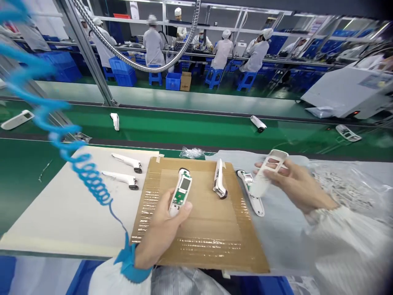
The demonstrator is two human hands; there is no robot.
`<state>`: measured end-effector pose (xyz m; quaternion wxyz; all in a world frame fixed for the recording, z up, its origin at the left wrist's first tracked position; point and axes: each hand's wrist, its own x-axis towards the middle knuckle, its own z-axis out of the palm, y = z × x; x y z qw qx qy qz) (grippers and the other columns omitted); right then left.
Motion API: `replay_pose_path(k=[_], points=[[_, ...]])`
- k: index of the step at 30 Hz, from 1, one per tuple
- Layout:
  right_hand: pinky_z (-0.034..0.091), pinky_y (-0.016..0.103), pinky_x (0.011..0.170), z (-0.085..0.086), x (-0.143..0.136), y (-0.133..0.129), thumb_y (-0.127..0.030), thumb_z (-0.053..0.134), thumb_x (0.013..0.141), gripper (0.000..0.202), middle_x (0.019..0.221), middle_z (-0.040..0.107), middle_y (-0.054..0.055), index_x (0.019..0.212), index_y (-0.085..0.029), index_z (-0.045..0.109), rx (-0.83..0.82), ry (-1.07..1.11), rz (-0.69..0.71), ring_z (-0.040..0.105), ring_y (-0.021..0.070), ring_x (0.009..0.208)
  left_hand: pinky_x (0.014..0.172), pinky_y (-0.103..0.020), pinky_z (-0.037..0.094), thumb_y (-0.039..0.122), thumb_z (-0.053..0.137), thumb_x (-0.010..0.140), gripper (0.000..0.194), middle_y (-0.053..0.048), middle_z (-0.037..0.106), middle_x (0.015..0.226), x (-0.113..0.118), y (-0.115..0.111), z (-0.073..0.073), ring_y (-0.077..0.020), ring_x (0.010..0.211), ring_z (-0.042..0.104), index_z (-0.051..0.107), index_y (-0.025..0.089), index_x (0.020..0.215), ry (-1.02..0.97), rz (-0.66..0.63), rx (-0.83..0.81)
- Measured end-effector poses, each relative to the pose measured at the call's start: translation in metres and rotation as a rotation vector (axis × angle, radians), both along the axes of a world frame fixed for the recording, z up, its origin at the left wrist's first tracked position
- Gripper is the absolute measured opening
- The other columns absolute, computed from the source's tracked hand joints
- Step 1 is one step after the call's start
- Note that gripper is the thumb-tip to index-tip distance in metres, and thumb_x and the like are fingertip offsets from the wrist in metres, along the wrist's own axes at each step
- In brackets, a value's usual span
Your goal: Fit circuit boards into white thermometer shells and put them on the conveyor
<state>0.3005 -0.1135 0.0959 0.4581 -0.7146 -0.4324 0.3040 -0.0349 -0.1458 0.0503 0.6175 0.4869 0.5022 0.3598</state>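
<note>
My left hand (pixel 167 223) is wrapped round an opened white handheld device (pixel 181 191), its green circuit board and small dark screen facing up, above the cardboard. In my right hand (pixel 290 178) is a white cover frame (pixel 270 168) with cut-out windows, slightly blurred by motion. Below and left of that hand, another opened white device (pixel 252 194) lies on the pale sheet. A white device (pixel 219 180) with a black end rests on its side on the cardboard (pixel 202 250). Two more white devices (pixel 123 178) (pixel 127 161) lie on the beige sheet at the left.
A green conveyor (pixel 184 127) carries several white parts behind the worktable. A bag of small parts (pixel 350 188) is at the right. A coiled blue cord (pixel 86 168) hangs at the left, reaching my left wrist. Several people in white sit across the room.
</note>
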Motion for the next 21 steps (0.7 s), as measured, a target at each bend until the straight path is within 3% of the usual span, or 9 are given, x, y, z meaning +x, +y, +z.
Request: replay_pose_path(k=[1, 3, 5, 7, 11, 14, 16, 18, 21], points=[[0.06, 0.038, 0.085, -0.001, -0.025, -0.008, -0.028, 0.079, 0.076, 0.037, 0.119, 0.071, 0.008, 0.108, -0.026, 0.061, 0.08, 0.252, 0.028, 0.071, 0.0253, 0.102, 0.071, -0.027, 0.041, 0.054, 0.069, 0.086, 0.049, -0.002, 0.06, 0.093, 0.009, 0.0, 0.002, -0.0136, 0.076, 0.051, 0.055, 0.02, 0.119, 0.006, 0.004, 0.023], [0.06, 0.038, 0.09, -0.008, -0.08, -0.021, -0.027, 0.088, 0.067, 0.06, 0.12, 0.071, 0.006, 0.119, -0.028, 0.057, 0.127, 0.551, 0.091, 0.07, 0.0261, 0.107, 0.072, -0.027, 0.043, 0.052, 0.074, 0.082, 0.05, -0.002, 0.061, 0.092, 0.026, 0.001, 0.006, -0.0142, 0.078, 0.054, 0.057, 0.019, 0.116, -0.031, 0.014, 0.069], [0.058, 0.04, 0.096, -0.019, -0.127, -0.031, -0.028, 0.088, 0.069, 0.067, 0.121, 0.069, 0.004, 0.127, -0.031, 0.054, 0.139, 0.705, 0.154, 0.068, 0.0264, 0.113, 0.072, -0.026, 0.044, 0.05, 0.077, 0.08, 0.05, -0.003, 0.063, 0.094, 0.039, 0.005, 0.007, -0.0143, 0.08, 0.056, 0.059, 0.018, 0.113, -0.091, 0.036, 0.079], [0.054, 0.043, 0.103, -0.032, -0.157, -0.04, -0.033, 0.083, 0.078, 0.064, 0.128, 0.067, 0.004, 0.133, -0.034, 0.051, 0.168, 0.764, 0.211, 0.063, 0.0265, 0.123, 0.065, -0.024, 0.043, 0.051, 0.077, 0.079, 0.047, -0.003, 0.064, 0.092, 0.043, 0.009, 0.004, -0.0136, 0.077, 0.056, 0.061, 0.017, 0.108, -0.154, 0.059, -0.008], [0.047, 0.046, 0.111, -0.053, -0.163, -0.048, -0.045, 0.075, 0.086, 0.057, 0.138, 0.063, 0.009, 0.137, -0.031, 0.052, 0.142, 0.627, 0.373, 0.056, 0.0273, 0.131, 0.054, -0.023, 0.037, 0.053, 0.078, 0.077, 0.046, -0.001, 0.061, 0.083, 0.024, 0.014, -0.011, -0.013, 0.067, 0.054, 0.062, 0.018, 0.102, -0.194, 0.069, -0.16], [0.05, 0.046, 0.107, -0.064, -0.153, -0.048, -0.05, 0.077, 0.082, 0.059, 0.128, 0.069, 0.012, 0.132, -0.025, 0.059, 0.096, 0.502, 0.38, 0.061, 0.0296, 0.125, 0.069, -0.028, 0.046, 0.058, 0.056, 0.093, 0.042, -0.005, 0.066, 0.092, 0.005, 0.012, -0.021, -0.0174, 0.081, 0.061, 0.063, 0.018, 0.103, -0.027, 0.146, 0.018], [0.051, 0.046, 0.106, -0.067, -0.152, -0.046, -0.051, 0.078, 0.081, 0.055, 0.126, 0.07, 0.012, 0.127, -0.023, 0.063, 0.088, 0.456, 0.356, 0.061, 0.03, 0.124, 0.084, -0.032, 0.048, 0.054, 0.041, 0.102, 0.043, -0.007, 0.069, 0.105, -0.003, 0.008, -0.023, -0.0203, 0.096, 0.063, 0.064, 0.02, 0.116, 0.066, 0.166, 0.176], [0.051, 0.044, 0.106, -0.067, -0.156, -0.045, -0.051, 0.078, 0.082, 0.052, 0.127, 0.069, 0.011, 0.125, -0.024, 0.065, 0.095, 0.446, 0.356, 0.063, 0.0293, 0.122, 0.094, -0.034, 0.046, 0.046, 0.045, 0.102, 0.037, -0.005, 0.068, 0.118, -0.007, 0.004, -0.022, -0.0216, 0.107, 0.062, 0.061, 0.026, 0.128, 0.114, 0.113, 0.301], [0.051, 0.043, 0.105, -0.063, -0.163, -0.043, -0.049, 0.079, 0.081, 0.052, 0.129, 0.068, 0.009, 0.126, -0.025, 0.065, 0.103, 0.468, 0.379, 0.065, 0.0282, 0.118, 0.093, -0.032, 0.047, 0.038, 0.062, 0.095, 0.03, -0.001, 0.069, 0.119, -0.009, -0.002, -0.018, -0.0211, 0.106, 0.063, 0.066, 0.029, 0.124, 0.15, 0.006, 0.378]])
